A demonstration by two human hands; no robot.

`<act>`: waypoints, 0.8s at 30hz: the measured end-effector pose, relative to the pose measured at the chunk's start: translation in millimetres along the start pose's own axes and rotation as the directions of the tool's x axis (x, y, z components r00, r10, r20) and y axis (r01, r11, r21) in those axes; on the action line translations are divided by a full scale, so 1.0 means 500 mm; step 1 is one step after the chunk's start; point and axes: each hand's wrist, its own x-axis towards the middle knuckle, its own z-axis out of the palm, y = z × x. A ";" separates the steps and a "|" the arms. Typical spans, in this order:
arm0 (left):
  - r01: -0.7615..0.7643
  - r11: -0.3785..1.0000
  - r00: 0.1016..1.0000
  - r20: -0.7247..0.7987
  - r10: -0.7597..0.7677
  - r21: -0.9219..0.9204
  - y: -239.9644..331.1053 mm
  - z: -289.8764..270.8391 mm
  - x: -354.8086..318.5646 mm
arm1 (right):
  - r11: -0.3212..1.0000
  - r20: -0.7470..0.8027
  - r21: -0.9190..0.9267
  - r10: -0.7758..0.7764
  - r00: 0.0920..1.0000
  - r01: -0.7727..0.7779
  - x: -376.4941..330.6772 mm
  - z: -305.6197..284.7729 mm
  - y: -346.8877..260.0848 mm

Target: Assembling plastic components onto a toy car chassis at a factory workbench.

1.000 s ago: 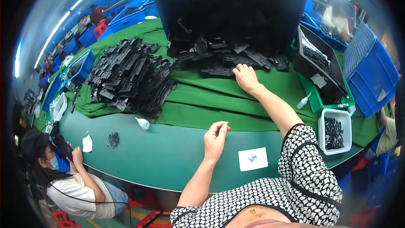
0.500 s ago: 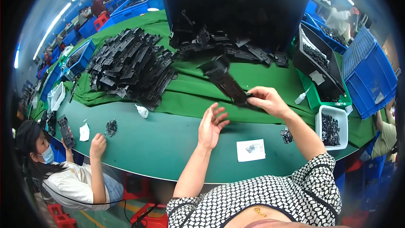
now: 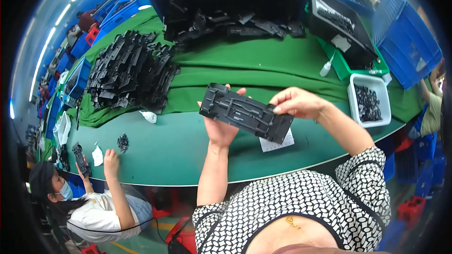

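Observation:
A long black moulded plastic chassis (image 3: 245,114) is held level above the table, its ribbed face up. My left hand (image 3: 221,129) supports it from below at its left end, with fingertips showing past the far edge. My right hand (image 3: 297,103) pinches its far edge toward the right end, thumb and fingers closed. Partly hidden under the chassis lies a white printed sheet (image 3: 278,143) on the table.
On the green cloth, a large heap of black chassis (image 3: 129,73) stands at left; more parts (image 3: 245,28) lie inside a dark box. At right are a white tub (image 3: 352,99) of small black parts, a black crate (image 3: 325,37) and dropper bottles (image 3: 325,69). A co-worker (image 3: 101,207) sits at left.
The chassis has come nearer and turned from a steep tilt to lying level. My left hand, earlier open and free, now holds it from underneath; my right hand keeps its pinch. The view has shifted.

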 end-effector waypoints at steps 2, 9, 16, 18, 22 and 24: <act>0.044 0.989 0.999 0.004 -0.044 -0.140 0.003 0.008 0.001 | 0.997 -0.103 0.059 -0.051 0.993 0.057 -0.003 -0.008 -0.001; 0.124 0.976 0.989 -0.057 -0.136 -0.180 -0.004 0.026 -0.008 | 0.995 -0.345 0.021 -0.089 0.934 0.102 0.019 -0.034 -0.023; 0.041 0.987 0.996 -0.070 -0.052 -0.153 -0.008 0.007 -0.025 | 0.989 -0.368 0.005 -0.134 0.920 0.146 0.024 -0.021 -0.026; 0.021 0.999 1.000 0.020 -0.020 -0.050 -0.009 -0.003 -0.022 | 0.957 -0.405 0.135 -0.184 0.896 0.258 0.032 0.005 -0.003; -0.004 1.000 0.998 -0.060 0.003 -0.019 -0.027 0.011 -0.011 | 0.920 -0.415 0.221 -0.210 0.885 0.322 0.051 0.070 0.053; 0.003 0.961 0.990 -0.134 0.035 0.278 -0.041 0.028 0.000 | 0.891 -0.450 0.266 -0.224 0.865 0.369 0.057 0.099 0.085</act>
